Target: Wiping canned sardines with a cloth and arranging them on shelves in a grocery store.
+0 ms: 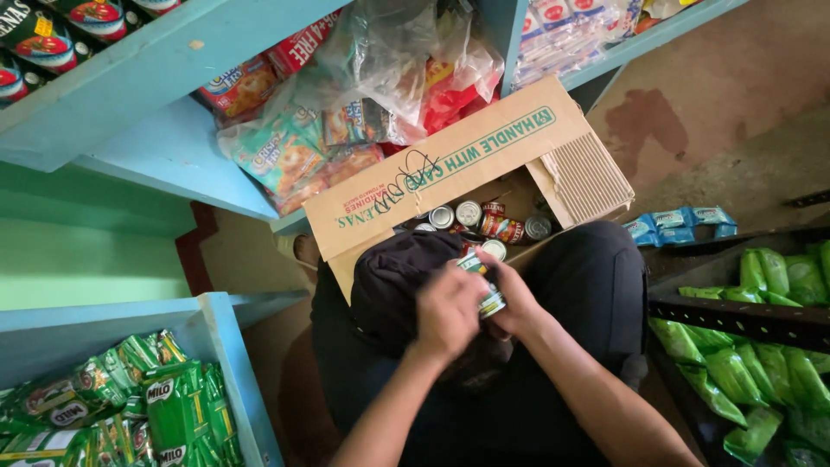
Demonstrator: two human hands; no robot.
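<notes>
While I sit over the open cardboard box (484, 164) at twelve o'clock, both hands meet above my lap, my left hand (445, 311) curled closed over a small tin can (491, 302) lying with its long axis toward two o'clock, my right hand (512, 298) gripping it from three o'clock.

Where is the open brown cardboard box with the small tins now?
In the head view, the open brown cardboard box sits at centre, just beyond the hands, below the light blue shelf holding snack packets.
</notes>
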